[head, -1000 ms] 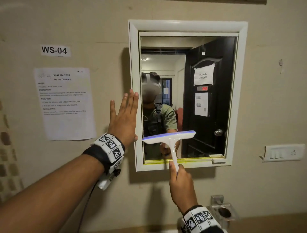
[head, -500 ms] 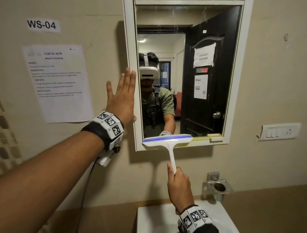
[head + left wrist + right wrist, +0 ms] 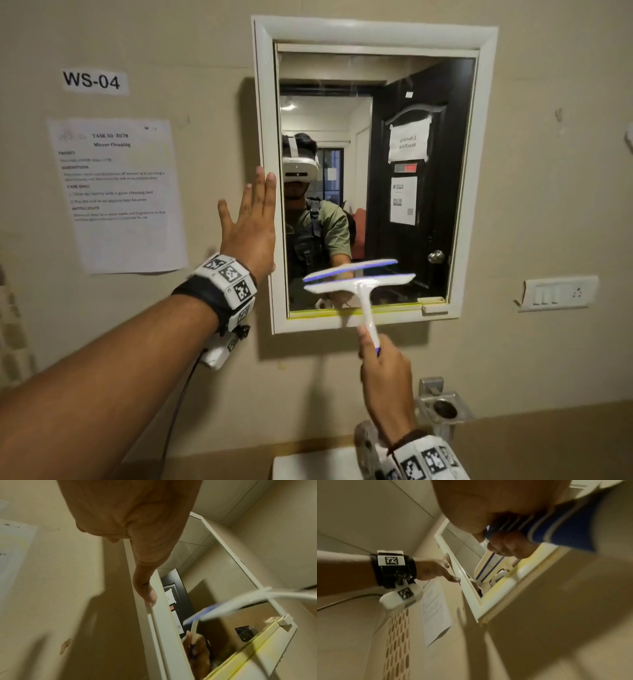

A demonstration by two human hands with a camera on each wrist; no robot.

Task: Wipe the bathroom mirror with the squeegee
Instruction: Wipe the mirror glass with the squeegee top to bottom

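Note:
A white-framed wall mirror (image 3: pixel 376 102) hangs ahead. My right hand (image 3: pixel 385 377) grips the lower handle of a white squeegee (image 3: pixel 359 283) with a blue blade edge. The blade lies level across the lower part of the glass, just above the bottom frame, with its reflection right above it. In the right wrist view my fingers (image 3: pixel 506 546) curl round the blue-striped handle (image 3: pixel 559 526). My left hand (image 3: pixel 251 222) lies flat, fingers straight, against the mirror's left frame. In the left wrist view its thumb (image 3: pixel 147 591) touches the frame edge, and the squeegee (image 3: pixel 223 608) shows blurred.
A taped paper notice (image 3: pixel 116 195) and a "WS-04" label (image 3: pixel 91 81) are on the wall to the left. A switch plate (image 3: pixel 558 293) sits to the right. A metal holder (image 3: pixel 443 409) and a white basin (image 3: pixel 315 462) are below the mirror.
The squeegee slid down to the mirror's bottom frame, then rose a little and shifted right. My left hand stayed flat on the left frame.

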